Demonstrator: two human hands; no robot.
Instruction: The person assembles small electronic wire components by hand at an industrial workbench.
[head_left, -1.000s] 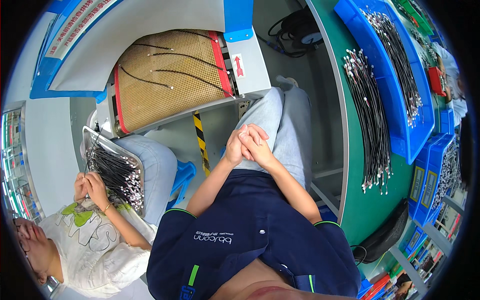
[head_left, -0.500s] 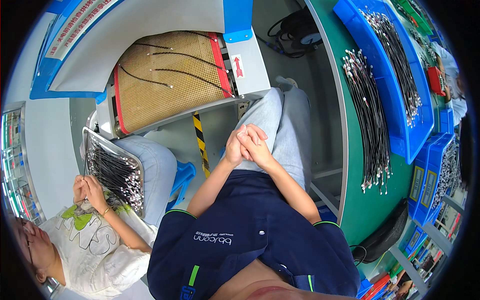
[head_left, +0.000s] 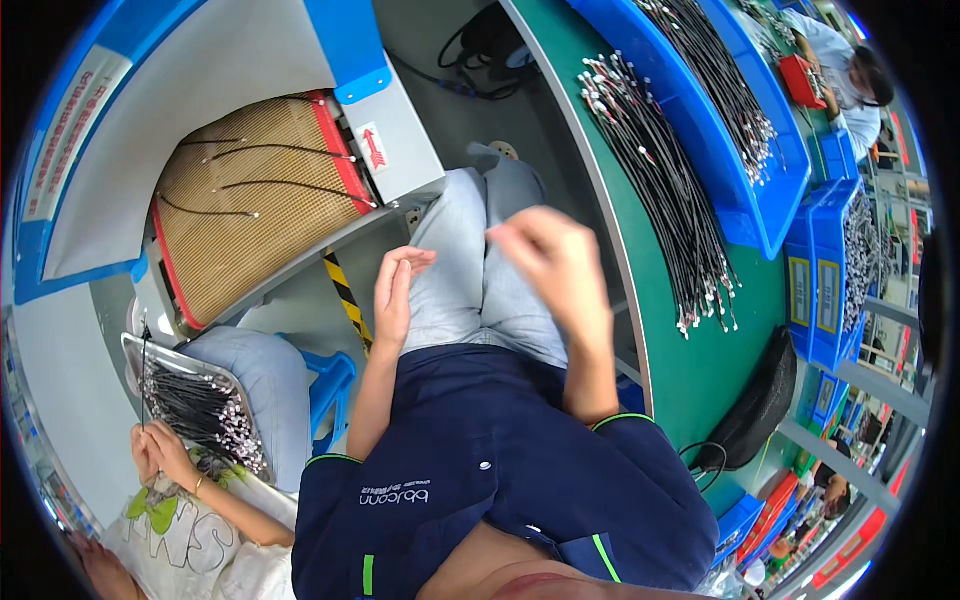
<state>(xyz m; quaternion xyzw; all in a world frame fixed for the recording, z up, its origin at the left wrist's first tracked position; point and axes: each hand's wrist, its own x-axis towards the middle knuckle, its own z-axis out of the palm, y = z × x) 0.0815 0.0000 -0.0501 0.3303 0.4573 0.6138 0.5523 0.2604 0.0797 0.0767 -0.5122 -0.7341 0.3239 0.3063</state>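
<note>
My left hand (head_left: 397,292) is raised over my lap, fingers stretched and slightly curved, holding nothing. My right hand (head_left: 556,262) hovers above my other thigh, smeared by motion, so its finger pose is hard to read; no object shows in it. The two hands are apart. Ahead to the left, several thin black cables (head_left: 290,186) with small white connectors lie on a tan mesh conveyor belt (head_left: 245,235) with red edges. To my right, a bundle of black cables (head_left: 660,200) with white connectors rests on a green table (head_left: 735,375).
A blue bin (head_left: 765,215) full of cables stands on the table, near a black bag (head_left: 750,430). At left, a seated person (head_left: 170,450) handles a cable over a metal tray (head_left: 262,440) of cables, by a blue stool (head_left: 330,390).
My clasped hands have come apart; the right has moved up and to the right, the left to the left. The view has turned rightward, shifting the conveyor and table left in the picture.
</note>
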